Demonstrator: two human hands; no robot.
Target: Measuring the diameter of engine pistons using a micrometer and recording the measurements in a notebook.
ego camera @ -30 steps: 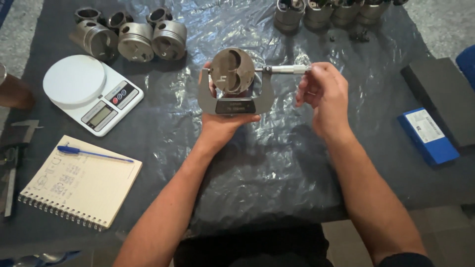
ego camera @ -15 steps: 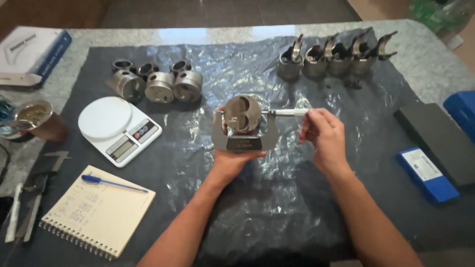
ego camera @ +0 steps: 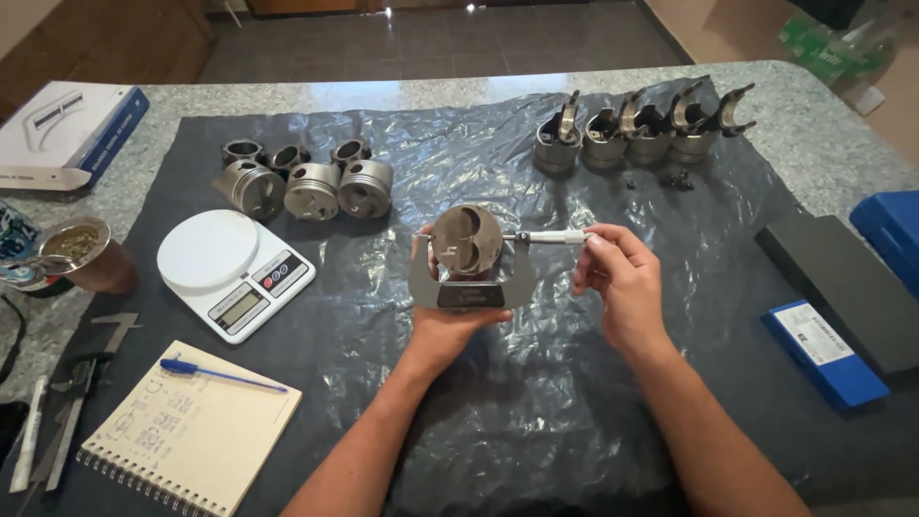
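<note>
My left hand (ego camera: 458, 324) holds a grey metal piston (ego camera: 466, 239) and the dark frame of an outside micrometer (ego camera: 471, 287) together, above the black plastic sheet (ego camera: 498, 421). The piston sits between the micrometer's jaws, crown toward me. My right hand (ego camera: 617, 278) pinches the micrometer's white thimble (ego camera: 557, 236) at the right end with thumb and fingertips.
Three pistons (ego camera: 304, 187) lie at the back left, several connecting rods with pistons (ego camera: 639, 129) at the back right. A white kitchen scale (ego camera: 233, 271), a spiral notebook (ego camera: 187, 428) with a blue pen (ego camera: 220, 375), a cup (ego camera: 84, 254), a caliper (ego camera: 81, 383) and blue and black cases (ego camera: 831, 311) surround the sheet.
The view has tilted up and back, so more of the table's far side shows. Both hands keep the same hold on the piston and micrometer.
</note>
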